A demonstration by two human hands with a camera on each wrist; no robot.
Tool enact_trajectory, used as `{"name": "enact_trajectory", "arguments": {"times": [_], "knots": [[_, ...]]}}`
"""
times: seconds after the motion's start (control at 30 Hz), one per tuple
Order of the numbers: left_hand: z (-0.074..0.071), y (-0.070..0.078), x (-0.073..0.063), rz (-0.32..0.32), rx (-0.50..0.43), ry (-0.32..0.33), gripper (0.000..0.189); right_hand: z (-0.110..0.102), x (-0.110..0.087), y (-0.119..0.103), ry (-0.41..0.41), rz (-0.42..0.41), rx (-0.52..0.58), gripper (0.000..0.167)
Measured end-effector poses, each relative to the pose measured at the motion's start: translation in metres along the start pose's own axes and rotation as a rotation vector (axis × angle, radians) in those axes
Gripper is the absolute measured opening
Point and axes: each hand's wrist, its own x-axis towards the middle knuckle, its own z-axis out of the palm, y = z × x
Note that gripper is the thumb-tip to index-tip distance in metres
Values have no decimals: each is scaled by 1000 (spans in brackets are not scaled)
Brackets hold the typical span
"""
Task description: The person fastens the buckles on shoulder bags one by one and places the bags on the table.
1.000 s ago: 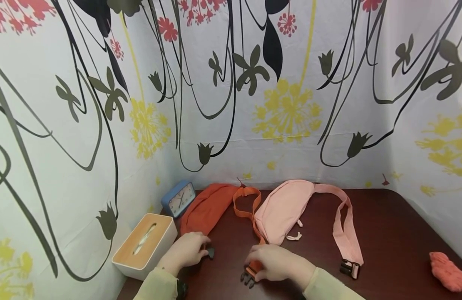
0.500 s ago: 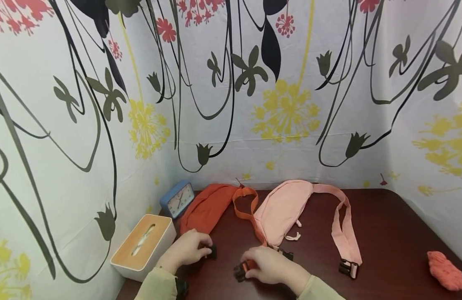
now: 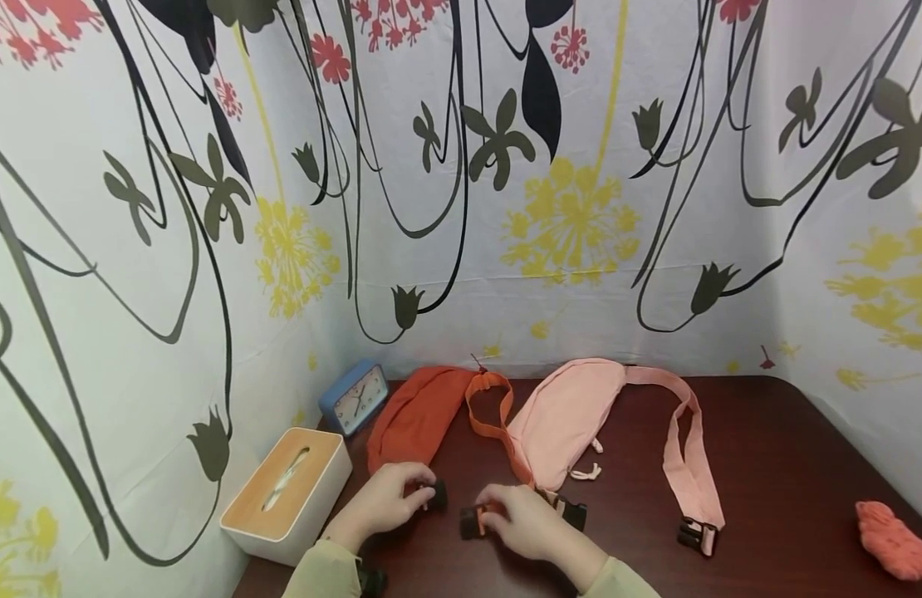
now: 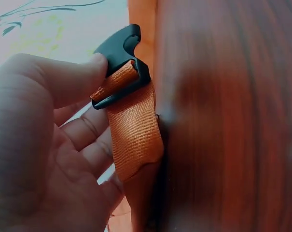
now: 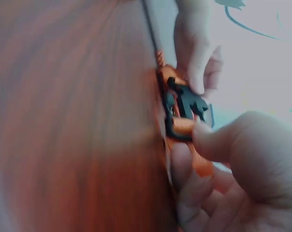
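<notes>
My left hand (image 3: 386, 502) pinches a black buckle half (image 4: 121, 55) between thumb and fingers. An orange strap (image 4: 133, 130) threads through it. Across a small gap in the head view, my right hand (image 3: 528, 523) pinches the pronged black buckle half (image 3: 472, 523), also on orange webbing. From the right wrist, both halves appear close together, prongs (image 5: 187, 104) towards the left hand; whether they touch I cannot tell. Behind the left hand lies the orange waist bag (image 3: 419, 415), its looped strap (image 3: 489, 429) running towards the right hand.
A pink waist bag (image 3: 569, 415) lies behind my right hand, its strap (image 3: 681, 440) and buckle (image 3: 698, 534) to the right. At left stand a tissue box (image 3: 285, 490) and blue clock (image 3: 354, 397). A coral fuzzy item (image 3: 895, 540) sits far right on the dark table (image 3: 775, 465).
Both hands have come nearer each other. The right hand has moved slightly left and up, turning its pronged buckle half towards the left hand. The orange bag has shifted slightly right.
</notes>
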Motion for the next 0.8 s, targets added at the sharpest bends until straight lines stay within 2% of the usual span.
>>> {"name": "enact_trajectory", "arguments": {"times": [0.23,0.5,0.8], "knots": [[9,-6,-4,9,-60,36,13,14,7,0,88,162,192,12],[14,-8,-5,14,-103,41,14,27,16,0,192,165,142,14],[13,-8,-5,-10,-107,40,10,35,23,-7,178,144,102,9]]}}
